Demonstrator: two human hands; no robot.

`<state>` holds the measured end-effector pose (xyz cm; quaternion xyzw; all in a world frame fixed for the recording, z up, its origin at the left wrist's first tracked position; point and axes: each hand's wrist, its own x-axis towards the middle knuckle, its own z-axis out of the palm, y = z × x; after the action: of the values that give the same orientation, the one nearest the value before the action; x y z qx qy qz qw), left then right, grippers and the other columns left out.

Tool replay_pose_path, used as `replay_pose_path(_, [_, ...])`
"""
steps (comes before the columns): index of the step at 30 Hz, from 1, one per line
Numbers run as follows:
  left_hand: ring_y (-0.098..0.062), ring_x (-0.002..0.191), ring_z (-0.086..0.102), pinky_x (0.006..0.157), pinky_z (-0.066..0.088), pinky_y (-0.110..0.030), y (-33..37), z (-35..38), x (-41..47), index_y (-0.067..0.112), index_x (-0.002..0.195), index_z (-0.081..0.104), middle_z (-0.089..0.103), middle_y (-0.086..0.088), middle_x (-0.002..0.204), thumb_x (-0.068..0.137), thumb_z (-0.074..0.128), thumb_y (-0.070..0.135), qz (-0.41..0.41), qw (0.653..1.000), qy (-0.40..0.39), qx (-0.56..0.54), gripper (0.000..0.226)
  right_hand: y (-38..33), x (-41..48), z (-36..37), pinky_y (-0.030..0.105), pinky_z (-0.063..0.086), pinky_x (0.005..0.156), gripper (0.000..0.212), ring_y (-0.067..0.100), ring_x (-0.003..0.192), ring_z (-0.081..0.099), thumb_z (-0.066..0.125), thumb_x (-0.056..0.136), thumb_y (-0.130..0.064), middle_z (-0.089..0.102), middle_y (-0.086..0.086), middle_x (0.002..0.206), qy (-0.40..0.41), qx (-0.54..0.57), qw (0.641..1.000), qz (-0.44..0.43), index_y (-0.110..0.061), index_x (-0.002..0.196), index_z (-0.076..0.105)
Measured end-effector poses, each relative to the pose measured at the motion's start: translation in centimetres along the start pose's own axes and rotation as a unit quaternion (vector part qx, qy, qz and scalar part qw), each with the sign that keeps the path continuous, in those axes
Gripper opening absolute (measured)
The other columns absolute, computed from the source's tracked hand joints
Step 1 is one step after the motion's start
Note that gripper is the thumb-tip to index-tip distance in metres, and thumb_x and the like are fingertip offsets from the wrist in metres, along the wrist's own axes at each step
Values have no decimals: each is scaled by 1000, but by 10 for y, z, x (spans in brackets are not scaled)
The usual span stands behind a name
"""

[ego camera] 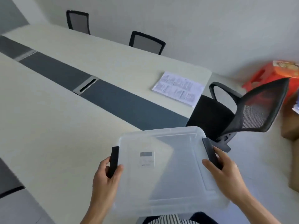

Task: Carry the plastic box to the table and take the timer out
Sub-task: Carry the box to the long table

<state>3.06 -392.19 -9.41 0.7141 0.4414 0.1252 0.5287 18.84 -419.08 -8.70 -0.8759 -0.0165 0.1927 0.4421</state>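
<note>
A clear plastic box (169, 180) with a translucent lid and two black side latches hangs in front of me, partly over the near corner of the long pale table (48, 126). My left hand (106, 177) grips its left black latch. My right hand (226, 173) holds the right latch and the box's edge. Through the lid a small white object with a grey display (146, 158) shows faintly; it may be the timer. The lid is on.
A dark grey strip with a cable slot (85, 86) runs along the table's middle. A printed sheet (178, 88) lies at the far right end. A black mesh office chair (239, 113) stands right of the box; two chairs (145, 42) line the far side. An orange box (275, 75) sits by the wall.
</note>
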Motion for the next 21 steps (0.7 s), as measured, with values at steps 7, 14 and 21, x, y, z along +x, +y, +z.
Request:
replay_pose_path(7, [-21, 56, 50, 55, 40, -32, -11, -14, 14, 22, 123, 53, 57, -9, 70, 86, 64, 26, -66, 992, 106, 6, 38, -52, 80, 37, 30, 50, 63, 49, 14, 73, 63, 60, 87, -32, 68, -6, 83, -114, -111, 983, -86, -29, 135, 48])
replay_pose_path(14, [-24, 66, 61, 54, 43, -30, -22, 0, 10, 18, 132, 45, 64, -7, 77, 87, 62, 30, -182, 959, 210, 48, 50, -79, 165, 97, 24, 44, 64, 52, 16, 82, 60, 53, 92, -38, 65, -5, 98, -268, -219, 924, -161, -32, 142, 39])
replay_pose_path(21, [-22, 69, 61, 55, 44, -31, -39, 15, 15, 19, 138, 40, 62, -4, 82, 89, 58, 29, -287, 920, 256, 72, 52, -96, 200, 145, 35, 50, 70, 42, 26, 83, 64, 56, 91, -30, 69, 7, 94, -362, -221, 882, -202, -22, 131, 49])
